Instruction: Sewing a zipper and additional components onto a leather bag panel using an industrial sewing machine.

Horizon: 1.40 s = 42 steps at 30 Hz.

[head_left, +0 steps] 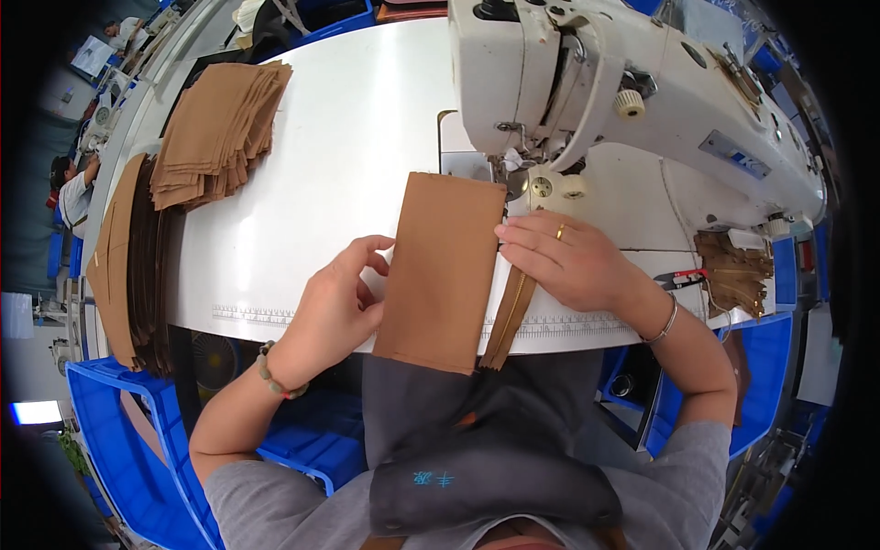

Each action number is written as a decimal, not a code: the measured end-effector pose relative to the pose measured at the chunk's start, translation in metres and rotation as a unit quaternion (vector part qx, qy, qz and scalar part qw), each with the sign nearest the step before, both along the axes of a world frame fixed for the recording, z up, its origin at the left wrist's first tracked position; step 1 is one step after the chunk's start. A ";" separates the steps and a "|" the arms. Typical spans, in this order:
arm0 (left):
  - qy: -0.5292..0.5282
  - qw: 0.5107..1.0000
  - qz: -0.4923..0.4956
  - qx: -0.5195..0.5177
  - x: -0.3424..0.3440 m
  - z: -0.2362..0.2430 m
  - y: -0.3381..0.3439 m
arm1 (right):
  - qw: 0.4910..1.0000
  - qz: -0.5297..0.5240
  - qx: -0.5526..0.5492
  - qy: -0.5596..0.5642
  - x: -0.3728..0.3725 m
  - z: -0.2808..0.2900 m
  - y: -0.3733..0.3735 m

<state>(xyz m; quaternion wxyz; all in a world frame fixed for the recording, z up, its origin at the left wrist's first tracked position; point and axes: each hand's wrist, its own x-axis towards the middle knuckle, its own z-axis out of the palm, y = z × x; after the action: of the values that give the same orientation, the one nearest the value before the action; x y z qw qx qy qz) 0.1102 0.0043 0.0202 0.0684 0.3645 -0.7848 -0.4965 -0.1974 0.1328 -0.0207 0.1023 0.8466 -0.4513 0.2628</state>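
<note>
A rectangular brown fabric panel (438,275) lies upright in the picture, its top by the needle and presser foot of a white sewing machine (568,82). My left hand (335,298) curls at the panel's left edge, fingertips and thumb gripping it. Right of the panel runs a brown zipper tape with metal teeth (504,330), reaching the table's front edge. My right hand (573,257) lies over its upper part, fingers together on it and the thumb hidden.
Stacked brown pieces (215,128) and larger panels (128,261) sit at left on the white table (302,119). At right are red-handled snips (678,277) and bundled zippers (733,275). Blue bins (128,440) stand below. Another person (71,192) sits at far left.
</note>
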 end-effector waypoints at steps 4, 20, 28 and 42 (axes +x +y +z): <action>-0.061 0.946 -0.117 -0.295 -0.023 -0.003 -0.001 | 0.998 0.045 0.028 0.033 -0.005 0.012 0.005; -0.066 0.911 -0.169 -0.372 -0.093 -0.012 -0.024 | 0.988 -0.124 0.086 0.044 -0.010 -0.004 -0.012; 0.028 0.903 -0.179 -0.389 -0.087 -0.021 -0.009 | 0.988 -0.129 0.086 0.023 0.000 0.004 -0.015; 0.026 0.855 -0.190 -0.481 -0.091 -0.037 -0.004 | 0.989 -0.123 -0.007 0.081 0.001 0.011 -0.016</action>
<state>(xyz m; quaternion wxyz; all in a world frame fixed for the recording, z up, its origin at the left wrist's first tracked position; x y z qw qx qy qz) 0.0189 0.0001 -0.0163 0.1602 0.1170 -0.9777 -0.0695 -0.1967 0.1164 -0.0097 0.1762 0.8024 -0.5403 0.1823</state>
